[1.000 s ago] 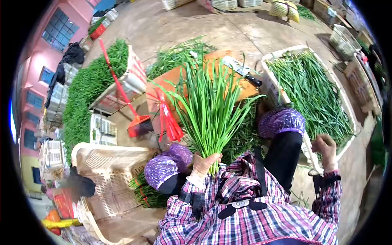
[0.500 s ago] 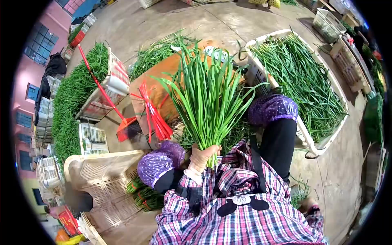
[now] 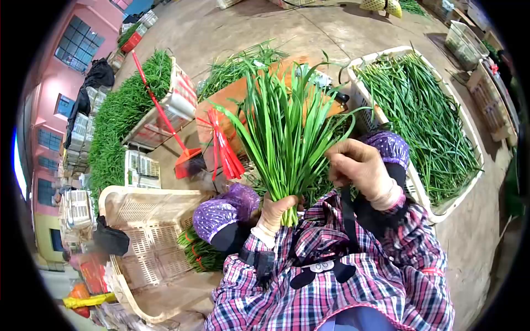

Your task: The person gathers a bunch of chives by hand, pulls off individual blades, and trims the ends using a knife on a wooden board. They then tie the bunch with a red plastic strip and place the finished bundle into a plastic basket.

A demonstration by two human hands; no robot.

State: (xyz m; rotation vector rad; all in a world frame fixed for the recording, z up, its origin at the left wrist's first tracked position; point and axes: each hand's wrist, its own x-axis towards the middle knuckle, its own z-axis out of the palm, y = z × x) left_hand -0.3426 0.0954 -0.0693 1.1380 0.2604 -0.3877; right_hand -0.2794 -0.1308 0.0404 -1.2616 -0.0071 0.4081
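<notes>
1. While the left hand is wrapped snugly around the bunch of greens, most of the leaves fan up and out past the grip, away from the body.
2. The grip is way down at the stalk end, so only a short stub pokes out on the body side, close to the plaid jacket. Thumb's lying across the front of the stalks.
3. Right hand is off to the right of that grip and a bit farther out, fingers curled in, next to the leaf fan's right edge. Can't tell if it's pinching a leaf or just close to one, tbh.
4. Beyond the grip there's an orange board behind the leaves, plus some red strips just left of the fan.
5. Left of the grip: a spotted purple knee cover, then a pale crate with tied green bundles in it.
6. Right of both hands: a white crate heaped with long leaves.
</notes>
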